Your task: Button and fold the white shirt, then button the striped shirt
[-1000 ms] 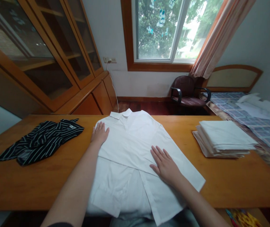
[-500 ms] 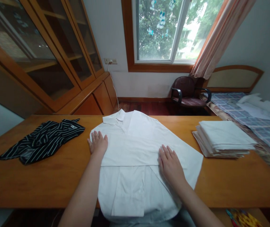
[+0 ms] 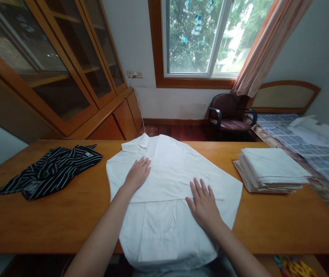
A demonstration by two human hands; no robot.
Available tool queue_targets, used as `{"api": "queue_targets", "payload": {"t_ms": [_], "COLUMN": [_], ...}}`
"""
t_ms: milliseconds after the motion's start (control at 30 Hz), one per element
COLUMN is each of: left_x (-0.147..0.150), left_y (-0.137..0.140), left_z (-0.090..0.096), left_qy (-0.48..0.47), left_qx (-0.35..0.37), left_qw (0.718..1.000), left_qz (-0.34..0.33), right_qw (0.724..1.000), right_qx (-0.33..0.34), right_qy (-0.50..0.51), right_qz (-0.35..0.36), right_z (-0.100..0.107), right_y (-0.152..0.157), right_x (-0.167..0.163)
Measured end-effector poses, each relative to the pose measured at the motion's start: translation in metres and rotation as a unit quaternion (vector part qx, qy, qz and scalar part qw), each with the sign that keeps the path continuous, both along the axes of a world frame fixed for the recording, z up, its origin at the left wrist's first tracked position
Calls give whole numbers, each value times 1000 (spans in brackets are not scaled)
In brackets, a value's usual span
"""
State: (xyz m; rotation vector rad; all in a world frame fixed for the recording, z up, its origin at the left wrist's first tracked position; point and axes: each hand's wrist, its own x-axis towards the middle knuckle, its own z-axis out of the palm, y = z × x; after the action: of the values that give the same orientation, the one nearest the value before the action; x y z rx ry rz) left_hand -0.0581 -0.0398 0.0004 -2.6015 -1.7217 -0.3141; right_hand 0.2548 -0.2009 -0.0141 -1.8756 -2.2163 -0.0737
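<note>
A white collared shirt (image 3: 158,231) lies spread on the wooden table, its collar toward the far edge and its hem hanging over the near edge. One sleeve is laid across the body. My left hand (image 3: 138,173) rests flat on the upper part of the shirt, below the collar, with its fingers stretched out. Lower and to the right, my right hand (image 3: 203,202) lies flat on the cloth, fingers spread, over the edge of the crossing sleeve. Neither hand grips the fabric.
A black striped garment (image 3: 55,169) lies crumpled on the table (image 3: 75,223) at left. At right sits a stack of folded white cloth (image 3: 272,169). Beyond the table are a maroon armchair (image 3: 225,111), a glass-doored cabinet (image 3: 75,50) and a bed (image 3: 305,134).
My left hand has moved right from the shirt's left edge onto its upper middle. My right hand has shifted slightly, its fingers spreading wider. The shirt has slid a little left.
</note>
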Motion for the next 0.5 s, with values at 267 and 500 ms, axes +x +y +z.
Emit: {"api": "queue_targets", "payload": {"t_ms": [267, 500], "left_x": [-3, 15], "left_y": [-18, -49], "left_z": [-6, -10], "left_qy": [25, 55], "left_qx": [-11, 1], "left_qw": [999, 985], "left_qz": [44, 161], "right_qw": [996, 983], "right_qx": [-29, -50], "right_qy": [-1, -5], "right_qz": [82, 178], "right_z": [8, 15], "right_y": [49, 102], "right_x": [25, 49]}}
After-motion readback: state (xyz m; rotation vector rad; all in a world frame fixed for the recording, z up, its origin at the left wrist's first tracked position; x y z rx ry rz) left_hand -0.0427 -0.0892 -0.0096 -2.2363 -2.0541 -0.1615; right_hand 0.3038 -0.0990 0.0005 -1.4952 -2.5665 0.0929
